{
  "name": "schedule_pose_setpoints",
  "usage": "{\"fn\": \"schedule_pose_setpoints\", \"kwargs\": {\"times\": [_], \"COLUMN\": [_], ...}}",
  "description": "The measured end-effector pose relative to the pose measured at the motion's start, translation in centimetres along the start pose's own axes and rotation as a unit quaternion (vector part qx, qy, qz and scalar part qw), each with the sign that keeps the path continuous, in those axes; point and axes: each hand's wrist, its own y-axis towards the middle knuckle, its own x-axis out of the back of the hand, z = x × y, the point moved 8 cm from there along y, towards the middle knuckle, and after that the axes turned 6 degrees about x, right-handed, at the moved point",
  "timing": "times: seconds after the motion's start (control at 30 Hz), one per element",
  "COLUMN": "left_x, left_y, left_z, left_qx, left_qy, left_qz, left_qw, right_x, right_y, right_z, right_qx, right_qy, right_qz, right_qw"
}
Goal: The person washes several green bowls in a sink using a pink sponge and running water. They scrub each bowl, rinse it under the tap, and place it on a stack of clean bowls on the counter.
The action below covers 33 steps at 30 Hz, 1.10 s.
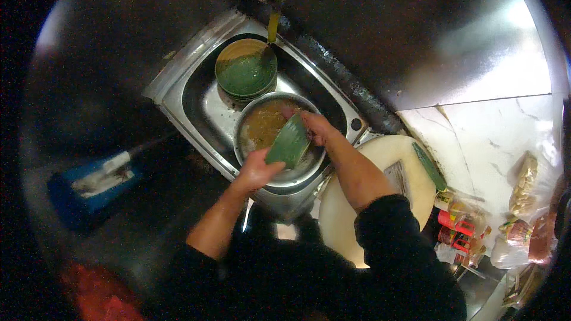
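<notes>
A green plate (289, 142) is tilted on its edge over a round metal basin (237, 130) of cloudy brownish water. My left hand (258, 169) grips the plate's lower left end, thumb across its face. At the upper right end, my right hand (316, 127) holds the rim; its fingertips are partly hidden and blurred. Just beyond the basin stands a stack of green plates (246, 73), the top one partly brown. Both basin and stack sit inside a stainless steel sink (209, 102).
A faucet with a yellowish spout end (273, 26) hangs over the sink's far corner. To the right lie a round cutting board (339, 214) and a long green object (429, 166), with bottles (459, 223) and plastic bags (526, 187) beyond. A blue container (93, 191) is at left.
</notes>
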Motion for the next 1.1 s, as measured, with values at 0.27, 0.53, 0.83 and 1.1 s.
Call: {"fn": "schedule_pose_setpoints", "kwargs": {"times": [0.27, 0.53, 0.83, 1.1], "left_x": [-1.5, -1.4, 0.7, 2.9], "left_y": [5.2, 2.0, 2.7, 1.9], "left_z": [4.0, 1.1, 6.0, 5.9], "left_qx": [-0.135, -0.341, -0.052, 0.106], "left_qy": [0.192, 0.459, -0.282, -0.401], "left_qz": [-0.131, -0.135, -0.234, -0.106], "left_qw": [0.963, 0.809, 0.929, 0.904], "right_x": [1.7, 4.1, -1.1, 1.2], "right_y": [-2.9, 0.0, -1.2, -2.9], "right_z": [-5.8, -9.3, -11.8, -1.7], "right_qx": [-0.011, -0.123, -0.020, 0.049], "right_qy": [0.229, 0.056, 0.251, -0.227], "right_qz": [-0.113, -0.191, -0.148, -0.173], "right_qw": [0.967, 0.972, 0.956, 0.957]}}
